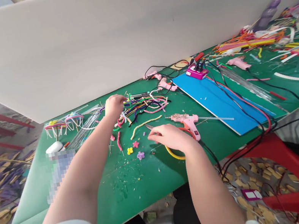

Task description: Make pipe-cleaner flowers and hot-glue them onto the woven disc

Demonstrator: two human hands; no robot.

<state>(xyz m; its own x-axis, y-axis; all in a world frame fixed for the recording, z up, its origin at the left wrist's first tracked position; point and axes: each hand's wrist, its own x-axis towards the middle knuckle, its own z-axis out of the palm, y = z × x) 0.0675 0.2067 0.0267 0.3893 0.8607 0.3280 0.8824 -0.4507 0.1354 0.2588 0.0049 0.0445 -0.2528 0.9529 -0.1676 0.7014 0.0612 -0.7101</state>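
My left hand [115, 106] reaches over a tangled pile of coloured pipe cleaners [140, 108]. Its fingertips are drawn together at the pile's left end; what they pinch, if anything, is hidden. My right hand [168, 137] hovers palm down, thumb a little apart from loosely bent fingers, with nothing seen between them. Scissor blades [149, 126] poke out beside it, and a yellow loop [176, 154] shows below. Small pink [136, 144], yellow [130, 151] and purple [140, 155] flowers lie between my arms, near a pale yellow pipe cleaner [146, 124].
A pink glue gun [187, 122] with a glue stick lies right of my right hand. Beyond it are a blue board [223, 103], a purple power strip [197, 72] and trailing black cables. Fringed craft pieces [55, 125] stand far left. A red chair [296, 175] is at right.
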